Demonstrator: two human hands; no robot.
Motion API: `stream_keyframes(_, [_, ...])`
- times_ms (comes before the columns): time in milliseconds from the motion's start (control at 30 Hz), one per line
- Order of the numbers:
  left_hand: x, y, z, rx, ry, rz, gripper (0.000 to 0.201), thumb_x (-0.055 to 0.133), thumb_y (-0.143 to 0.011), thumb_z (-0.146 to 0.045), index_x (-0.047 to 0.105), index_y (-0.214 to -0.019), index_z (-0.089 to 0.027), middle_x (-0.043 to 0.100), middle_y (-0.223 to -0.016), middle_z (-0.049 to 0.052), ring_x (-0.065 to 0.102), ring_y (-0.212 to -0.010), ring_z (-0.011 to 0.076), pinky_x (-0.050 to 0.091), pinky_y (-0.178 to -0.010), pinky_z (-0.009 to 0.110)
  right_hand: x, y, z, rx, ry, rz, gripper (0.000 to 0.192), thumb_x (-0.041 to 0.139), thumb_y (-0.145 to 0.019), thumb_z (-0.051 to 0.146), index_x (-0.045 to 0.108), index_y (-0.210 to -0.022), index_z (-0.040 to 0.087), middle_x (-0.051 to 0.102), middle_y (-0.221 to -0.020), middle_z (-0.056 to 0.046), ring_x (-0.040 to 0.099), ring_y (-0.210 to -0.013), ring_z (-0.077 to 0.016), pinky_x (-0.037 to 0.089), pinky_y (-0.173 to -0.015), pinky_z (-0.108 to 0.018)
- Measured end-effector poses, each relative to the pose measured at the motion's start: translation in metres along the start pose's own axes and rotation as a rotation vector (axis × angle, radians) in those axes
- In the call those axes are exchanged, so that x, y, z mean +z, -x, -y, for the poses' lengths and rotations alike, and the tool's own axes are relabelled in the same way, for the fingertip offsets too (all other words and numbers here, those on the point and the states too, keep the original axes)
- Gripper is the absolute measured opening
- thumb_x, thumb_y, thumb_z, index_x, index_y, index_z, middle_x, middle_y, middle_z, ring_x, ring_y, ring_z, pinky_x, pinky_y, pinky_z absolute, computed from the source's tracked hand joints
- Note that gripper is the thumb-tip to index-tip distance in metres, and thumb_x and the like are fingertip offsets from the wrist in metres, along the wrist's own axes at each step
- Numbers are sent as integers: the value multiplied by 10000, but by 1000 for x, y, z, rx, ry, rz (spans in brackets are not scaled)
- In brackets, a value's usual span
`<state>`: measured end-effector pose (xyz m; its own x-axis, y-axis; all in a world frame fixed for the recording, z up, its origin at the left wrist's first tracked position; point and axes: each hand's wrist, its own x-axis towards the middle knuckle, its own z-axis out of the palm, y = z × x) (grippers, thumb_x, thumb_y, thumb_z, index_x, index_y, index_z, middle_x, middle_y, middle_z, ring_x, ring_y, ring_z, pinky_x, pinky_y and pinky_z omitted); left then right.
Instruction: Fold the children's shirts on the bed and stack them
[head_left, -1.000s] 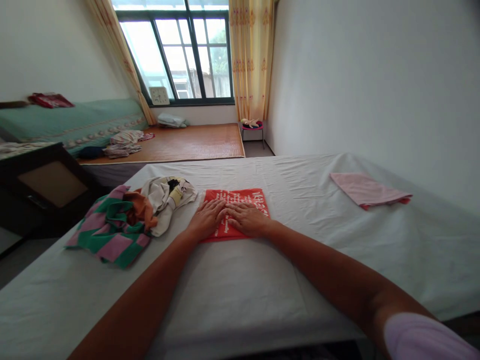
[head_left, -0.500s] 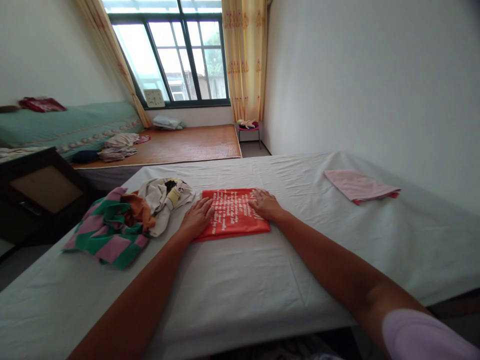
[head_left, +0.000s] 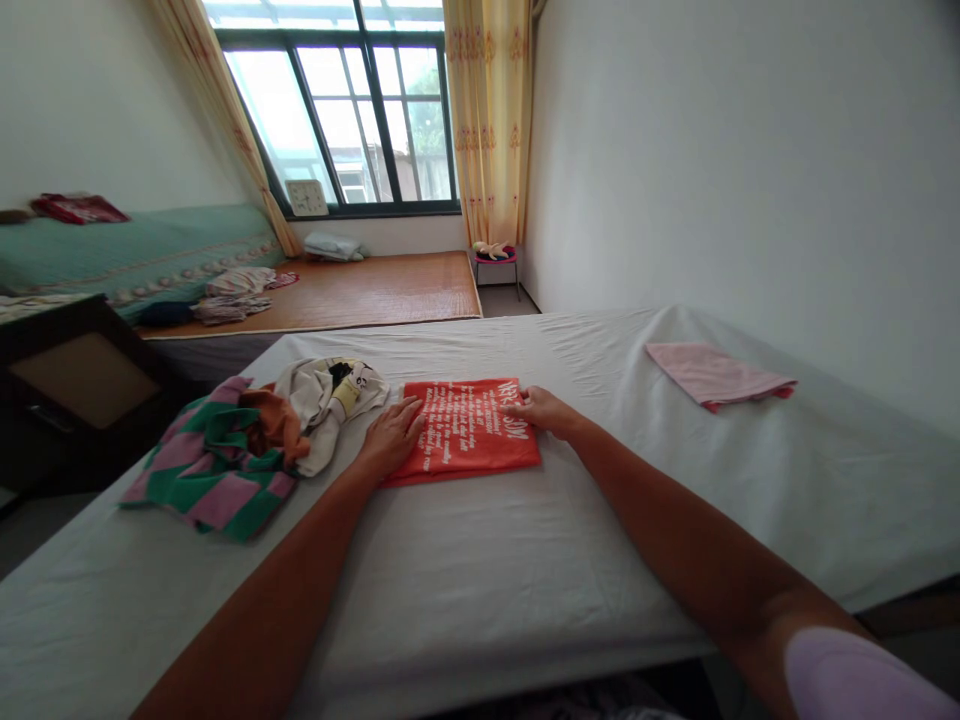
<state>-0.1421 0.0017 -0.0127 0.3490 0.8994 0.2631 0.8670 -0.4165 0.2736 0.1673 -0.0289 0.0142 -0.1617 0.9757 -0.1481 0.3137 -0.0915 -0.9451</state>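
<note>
A red folded T-shirt (head_left: 472, 435) with white printed lettering lies on the white-sheeted surface in front of me. My left hand (head_left: 394, 438) rests flat on its left side, fingers stretched over the cloth. At its right edge, my right hand (head_left: 551, 412) has thumb and fingers closed on the fabric, the thumb on top near the print; the fingertips are partly hidden. To the left sit a crumpled green-and-pink checked garment (head_left: 236, 495) with an orange part and a cream garment (head_left: 315, 385) with a yellow and black print.
A folded pink cloth (head_left: 716, 372) lies at the right near the wall. Beyond the white sheet (head_left: 480, 600) is a bed with a brown mat (head_left: 390, 285) and some clothes. A dark cabinet (head_left: 67, 390) stands left; a small stool (head_left: 496, 262) is by the curtain.
My right hand has slid from lying flat on the shirt's right part to its right edge, where the fingers have closed on the cloth. My left hand has stayed in place.
</note>
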Motion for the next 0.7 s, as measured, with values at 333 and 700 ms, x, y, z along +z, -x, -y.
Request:
stream_keyframes(333, [-4, 0, -10, 106, 215, -37, 495, 298, -949, -458, 594, -1247, -197, 527, -1370, 76, 465, -1281, 219, 343, -1113, 392, -36, 5, 7, -51, -250, 50, 357, 799, -537, 143, 620, -847, 150, 721, -749, 6, 662, -632, -150, 542, -594, -232])
stream_keyframes(700, [-9, 0, -3, 98, 140, 26, 530, 294, -938, -475, 618, -1231, -175, 566, -1331, 104, 503, -1248, 234, 383, -1073, 381, -46, 8, -2, 120, -441, 211, 242, 780, -623, 164, 660, -833, 154, 746, -789, -45, 697, -690, -173, 578, -701, -278])
